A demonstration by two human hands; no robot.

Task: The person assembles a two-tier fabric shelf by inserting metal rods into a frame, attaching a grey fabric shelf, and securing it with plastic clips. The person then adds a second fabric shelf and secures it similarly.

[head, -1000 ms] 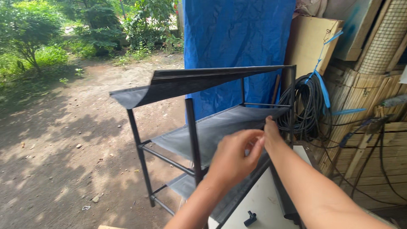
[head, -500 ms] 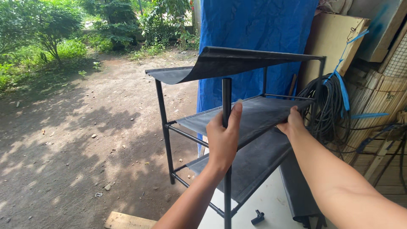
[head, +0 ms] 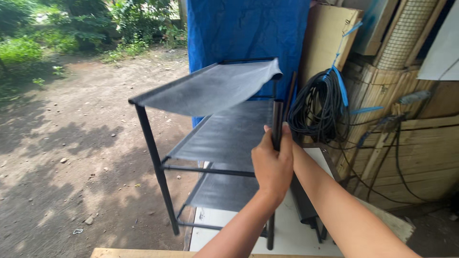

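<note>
Fingers of the left hand (head: 271, 165) wrap tight round the rack's (head: 220, 143) near upright post (head: 277, 122), back of hand facing the camera. Behind it, the right hand is hidden; only its forearm (head: 334, 200) shows, so its grip cannot be told. Three fabric shelves (head: 210, 88) show, and one cable coil (head: 318, 107) hangs just beside.

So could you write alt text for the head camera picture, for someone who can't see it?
A person's left hand grips the upright black post of a black shelf rack with grey fabric shelves, the right forearm reaching in beside it, its hand hidden. The rack stands outdoors on a dirt yard, before a blue tarp and a coil of black cable.
</note>
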